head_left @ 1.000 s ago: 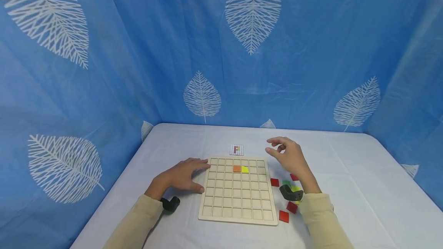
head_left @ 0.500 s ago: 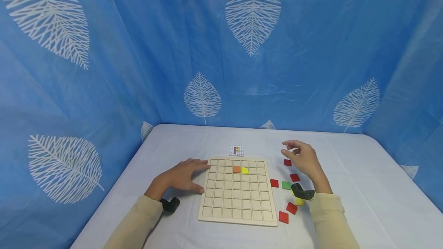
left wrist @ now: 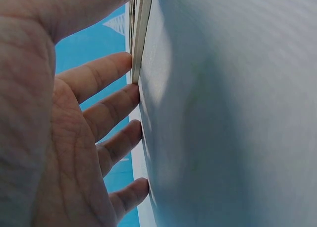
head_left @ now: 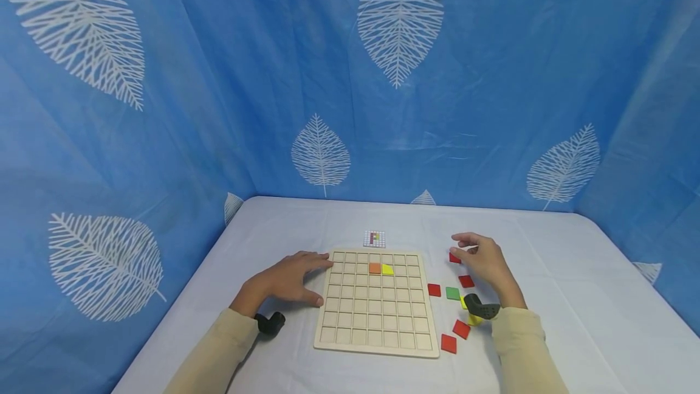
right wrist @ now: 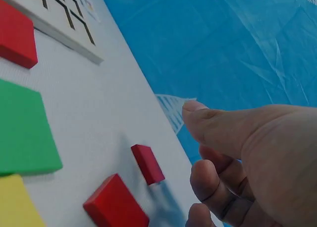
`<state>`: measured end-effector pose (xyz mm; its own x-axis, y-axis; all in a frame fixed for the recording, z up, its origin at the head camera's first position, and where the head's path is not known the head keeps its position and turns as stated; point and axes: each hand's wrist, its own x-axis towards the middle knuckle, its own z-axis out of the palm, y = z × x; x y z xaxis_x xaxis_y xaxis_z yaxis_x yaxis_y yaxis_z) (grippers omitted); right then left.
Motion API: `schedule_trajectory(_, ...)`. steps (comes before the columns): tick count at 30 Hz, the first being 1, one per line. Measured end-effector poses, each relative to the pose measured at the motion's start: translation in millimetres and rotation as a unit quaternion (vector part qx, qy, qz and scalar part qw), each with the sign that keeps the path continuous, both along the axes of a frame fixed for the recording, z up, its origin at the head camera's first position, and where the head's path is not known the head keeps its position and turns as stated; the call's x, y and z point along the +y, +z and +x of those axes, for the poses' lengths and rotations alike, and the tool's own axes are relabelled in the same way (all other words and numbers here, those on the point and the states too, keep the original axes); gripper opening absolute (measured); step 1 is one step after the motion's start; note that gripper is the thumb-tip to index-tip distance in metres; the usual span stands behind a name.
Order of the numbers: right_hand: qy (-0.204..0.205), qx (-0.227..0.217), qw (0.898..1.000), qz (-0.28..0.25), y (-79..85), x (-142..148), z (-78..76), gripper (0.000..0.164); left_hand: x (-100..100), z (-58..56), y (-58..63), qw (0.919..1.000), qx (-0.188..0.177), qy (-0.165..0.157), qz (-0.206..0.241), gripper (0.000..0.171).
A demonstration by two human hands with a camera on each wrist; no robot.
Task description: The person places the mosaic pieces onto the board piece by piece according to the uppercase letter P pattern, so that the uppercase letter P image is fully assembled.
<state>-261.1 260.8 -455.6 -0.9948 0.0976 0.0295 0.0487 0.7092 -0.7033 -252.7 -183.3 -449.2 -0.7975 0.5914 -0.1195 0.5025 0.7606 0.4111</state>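
A wooden grid board [head_left: 377, 351] lies on the white table, with an orange tile [head_left: 374, 268] and a yellow piece [head_left: 387, 270] side by side in its upper cells. My left hand [head_left: 287, 275] rests at its left edge, fingers spread; in the left wrist view, fingertips touch the board's side [left wrist: 141, 36]. To the right of the board, my right hand [head_left: 483, 260] hovers by the farthest red tile [head_left: 454, 258], partly covering it. Its fingers are loosely bent, and the right wrist view shows nothing between thumb and fingers, with that red tile [right wrist: 147, 164] apart from them.
More pieces lie right of the board: several red tiles [head_left: 434, 290], a green tile [head_left: 452, 293] and yellow pieces [head_left: 474, 320], partly hidden by the right wrist's camera. A small pattern card [head_left: 374, 239] lies beyond the board. Blue leaf-print cloth [head_left: 465, 108] stands behind the table.
My right hand has moved right, away from the board's far corner, then lowered toward the farthest red tile. The left hand and the board have stayed in place.
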Motion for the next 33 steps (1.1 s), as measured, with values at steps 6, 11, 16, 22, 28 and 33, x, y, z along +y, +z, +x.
schedule_trajectory(6, -0.003, -0.026, 1.000, -0.008, -8.8, 4.6, 0.0, 0.043, 0.2, -0.2, -1.3, 1.0000, 0.001, 0.004, -0.003, 0.083)
schedule_trajectory(11, -0.006, -0.031, 0.999, -0.005, -13.5, 6.4, 0.6, 0.042, 0.3, -0.8, -1.6, 1.0000, 0.002, 0.000, -0.003, 0.084)
schedule_trajectory(16, -0.008, -0.040, 0.999, 0.001, -14.3, 6.6, 2.0, 0.042, 0.1, -1.0, -1.3, 1.0000, 0.003, -0.004, -0.003, 0.084)
schedule_trajectory(22, -0.009, -0.048, 0.999, 0.007, -14.1, 7.3, 3.5, 0.045, 0.0, -1.1, -1.0, 1.0000, 0.004, -0.003, -0.003, 0.084)
schedule_trajectory(28, -0.015, -0.053, 0.998, 0.009, -15.9, 7.2, 4.0, 0.044, 0.8, -0.6, 0.7, 1.0000, 0.005, -0.008, -0.001, 0.085)
schedule_trajectory(33, -0.018, -0.054, 0.998, 0.011, -15.7, 7.1, 4.2, 0.043, 0.9, 0.2, 1.2, 1.0000, 0.003, -0.004, -0.007, 0.084)
